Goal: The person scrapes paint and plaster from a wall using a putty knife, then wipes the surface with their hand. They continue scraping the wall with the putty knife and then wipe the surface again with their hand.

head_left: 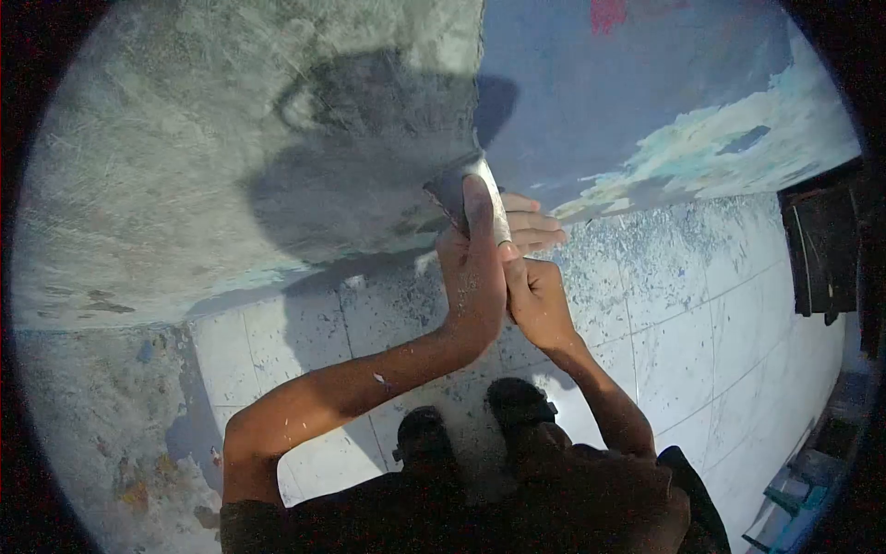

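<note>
Both hands meet at the lower end of a wall corner, around a scraper-like tool with a dark, flat face and a pale edge. My left hand presses its thumb along the tool, its other fingers largely hidden behind. Below and to the right, my right hand grips the tool's lower end, its thumb near the pale edge. Several fingertips stick out to the right of the tool. The grey wall face lies on the left; the blue-painted face with pale peeled patches is on the right.
White floor tiles are strewn with paint flakes. Two dark shoes stand below the hands. A dark object is at the right edge, with blue-green items at the lower right. A shadow falls across the grey wall.
</note>
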### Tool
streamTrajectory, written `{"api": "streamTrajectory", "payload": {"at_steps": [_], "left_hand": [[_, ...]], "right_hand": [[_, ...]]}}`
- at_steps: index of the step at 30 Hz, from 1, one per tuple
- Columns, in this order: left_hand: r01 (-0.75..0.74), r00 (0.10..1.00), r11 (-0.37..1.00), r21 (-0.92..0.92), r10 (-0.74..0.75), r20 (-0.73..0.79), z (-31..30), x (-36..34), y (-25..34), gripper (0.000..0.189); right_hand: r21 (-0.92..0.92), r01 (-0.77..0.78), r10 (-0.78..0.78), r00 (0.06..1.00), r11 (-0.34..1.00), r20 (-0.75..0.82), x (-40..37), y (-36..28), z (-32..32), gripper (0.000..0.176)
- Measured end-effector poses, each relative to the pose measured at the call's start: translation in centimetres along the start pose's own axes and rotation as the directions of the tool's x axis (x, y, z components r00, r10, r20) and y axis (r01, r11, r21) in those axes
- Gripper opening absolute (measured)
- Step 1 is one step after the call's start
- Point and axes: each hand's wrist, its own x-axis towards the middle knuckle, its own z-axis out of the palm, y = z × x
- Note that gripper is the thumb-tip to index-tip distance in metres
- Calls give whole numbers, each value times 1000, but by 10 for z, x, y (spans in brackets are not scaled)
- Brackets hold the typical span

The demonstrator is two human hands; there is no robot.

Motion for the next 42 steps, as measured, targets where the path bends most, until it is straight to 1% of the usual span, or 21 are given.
{"api": "streamTrajectory", "payload": {"at_steps": [2,4,5,7,8,10,11,12,14,17,20,23,26,27,29,30,32,33,35,38,42], "left_hand": [[-46,999,999,-28,46,-23,4,0,0,60],[-89,995,996,0,89,43,-1,-5,-11,65],[-149,985,989,19,147,86,-3,1,-10,67],[-115,991,990,82,108,77,-5,-5,-9,68],[-98,994,989,108,91,66,-6,-6,-10,69],[-144,988,988,52,141,57,3,3,8,56],[-140,989,990,22,139,41,5,-1,10,50],[-84,995,996,19,83,63,1,-8,4,49],[-53,990,998,32,48,132,-10,-5,-1,48],[-88,985,996,2,87,147,-21,-1,-14,52],[-82,997,987,137,80,16,8,-5,11,73],[155,988,987,35,-155,-11,-2,-7,-2,71],[75,997,997,31,-76,15,0,-3,4,69],[-107,994,994,38,106,26,4,-4,12,66],[-153,986,986,58,149,71,-3,-4,11,61],[-194,978,978,74,187,96,-4,-1,16,59],[-94,996,994,53,93,15,1,-7,28,59],[-44,999,998,36,45,-25,3,-8,31,58],[-62,998,995,79,64,-17,-3,-4,27,58],[-120,993,983,136,120,12,-8,-3,16,57],[-149,988,972,183,153,-9,-9,1,18,56]], "right_hand": [[-34,7,-7,1000,999,-8,1,-5,-2,60],[-58,2,-3,1000,998,-24,-2,-10,-1,60],[-34,2,-2,1000,999,-25,-1,-6,-1,60],[12,3,-3,1000,1000,-23,-3,-2,2,60],[-28,57,-58,998,998,-37,2,-2,2,60],[-117,123,-131,989,985,-64,5,-13,-1,60],[-129,63,-69,997,990,-44,-2,-9,-2,60],[-137,15,-18,1000,990,-25,-6,-9,-3,60],[-111,7,-8,1000,994,-5,-2,-13,-2,60],[-43,10,-9,1000,999,16,-5,0,6,60],[-27,-25,26,999,999,39,-3,-14,-4,60],[11,-56,56,998,998,30,-13,-1,2,58],[-25,131,-133,980,991,-151,-2,0,16,56],[-9,58,-58,994,998,-95,-5,-6,13,56],[26,-63,62,998,998,17,-4,-33,7,55],[58,-7,4,999,998,49,-4,-30,8,56],[126,105,-119,987,986,105,-9,-15,10,56],[182,75,-107,979,980,175,-11,-8,8,55],[279,-14,-80,944,960,322,-18,7,5,53],[173,120,-146,978,978,150,-21,21,10,50],[185,170,-188,979,968,85,-13,20,23,45]]}}
